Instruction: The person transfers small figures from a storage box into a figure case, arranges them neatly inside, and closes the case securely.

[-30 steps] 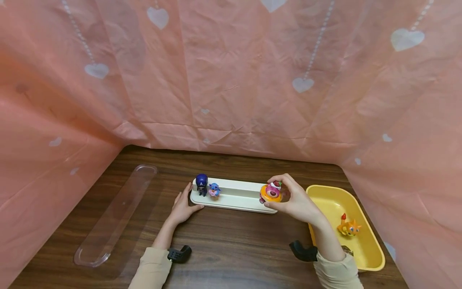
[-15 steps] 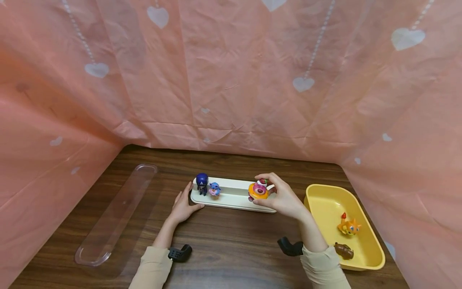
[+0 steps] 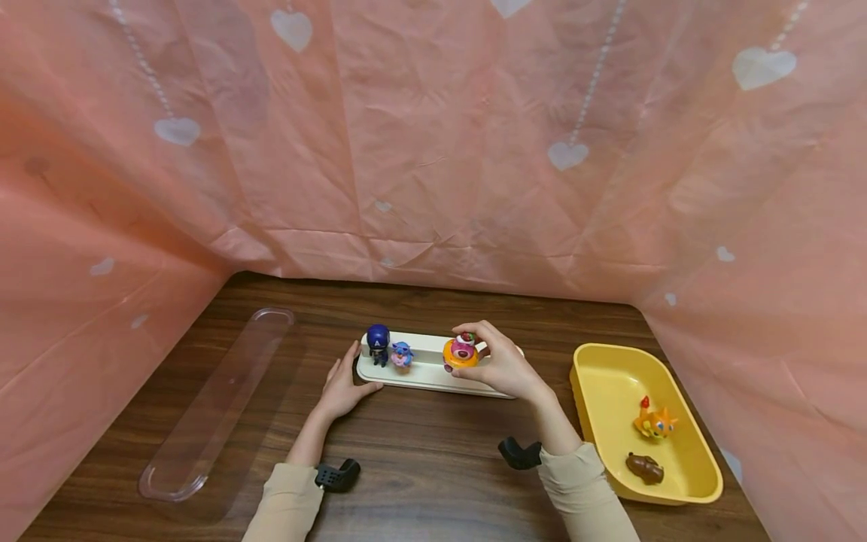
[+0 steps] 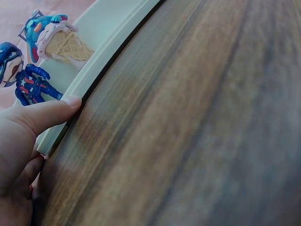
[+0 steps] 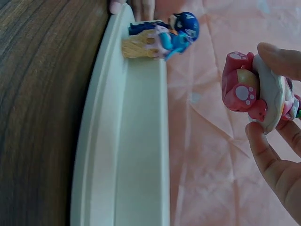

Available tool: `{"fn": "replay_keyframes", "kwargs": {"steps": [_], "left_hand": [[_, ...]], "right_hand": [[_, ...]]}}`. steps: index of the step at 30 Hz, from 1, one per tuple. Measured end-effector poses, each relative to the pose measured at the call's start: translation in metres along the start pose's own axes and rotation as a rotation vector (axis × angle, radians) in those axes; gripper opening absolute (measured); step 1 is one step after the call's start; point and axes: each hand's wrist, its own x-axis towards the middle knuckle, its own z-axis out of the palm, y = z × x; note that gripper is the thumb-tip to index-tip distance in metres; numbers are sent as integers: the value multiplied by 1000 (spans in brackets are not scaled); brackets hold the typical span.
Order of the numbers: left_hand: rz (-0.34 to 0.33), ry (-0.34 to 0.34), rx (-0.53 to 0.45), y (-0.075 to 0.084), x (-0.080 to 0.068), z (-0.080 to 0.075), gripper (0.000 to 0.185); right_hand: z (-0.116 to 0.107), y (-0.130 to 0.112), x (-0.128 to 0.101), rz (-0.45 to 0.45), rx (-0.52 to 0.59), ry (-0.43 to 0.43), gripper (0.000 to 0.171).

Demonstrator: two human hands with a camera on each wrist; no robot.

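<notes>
Pink sheeting (image 3: pixel 433 150) printed with white hearts walls off the back and sides of what I see, and below it lies a dark wooden table (image 3: pixel 420 459); on it a long white tray (image 3: pixel 427 370) lies crosswise in the middle. My right hand (image 3: pixel 501 365) pinches a pink bear figure on an orange ring (image 3: pixel 462 351) between thumb and fingertips, held just above the tray's middle; the right wrist view shows it clear of the tray floor, feet toward the tray. My left hand (image 3: pixel 342 385) rests on the table at the tray's left end, fingers straight, thumb tip (image 4: pixel 70 101) touching the rim; it grasps nothing. At that end stand a blue helmeted figure (image 3: pixel 378 344) and, just beside it, a small blue figure on a cone (image 3: pixel 403 354). Well to the left lies a clear plastic lid (image 3: pixel 220 399); to the right sits a yellow tub (image 3: pixel 596 376) holding an orange figure (image 3: pixel 653 423) and a brown one (image 3: pixel 644 467).
</notes>
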Motion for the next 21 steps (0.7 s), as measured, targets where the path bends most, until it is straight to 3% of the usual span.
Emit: {"fn": "replay_keyframes", "kwargs": {"steps": [21], "left_hand": [[5, 0, 7, 0, 0, 0, 101]], "right_hand": [[39, 23, 20, -10, -20, -14, 59]]}}
